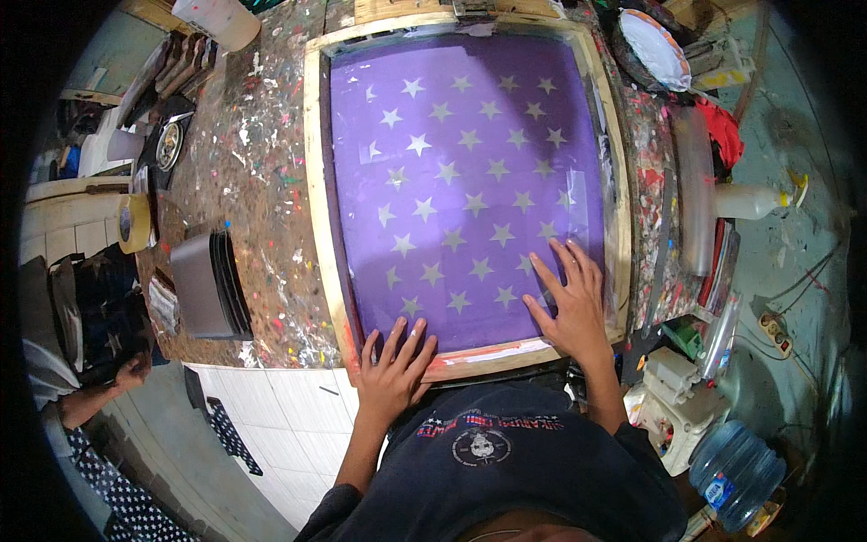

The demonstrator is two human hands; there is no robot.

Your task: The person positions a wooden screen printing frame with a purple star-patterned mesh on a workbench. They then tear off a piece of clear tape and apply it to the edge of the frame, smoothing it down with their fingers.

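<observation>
A wooden-framed printing screen [474, 251] with purple mesh and rows of pale stars lies on the paint-spattered table before me. My left hand [396, 362] rests over the frame's near left edge, fingers apart, the fingertips reaching onto the mesh. Farther right, my right hand [572, 305] lies with spread fingers on the mesh near its lower right corner, over some stars. Neither hand holds anything. Clear tape [577, 196] is stuck on the mesh at the right. A metal hinge clamp [473, 7] is at the screen's far edge.
Left on the spattered table [271, 223] are a stack of dark sheets [206, 284], a tape roll [134, 223] and a plastic container [220, 24]. At right lie a spray bottle [755, 201] and a bowl of white paste [653, 51]. Another person's hand [132, 371] is at far left.
</observation>
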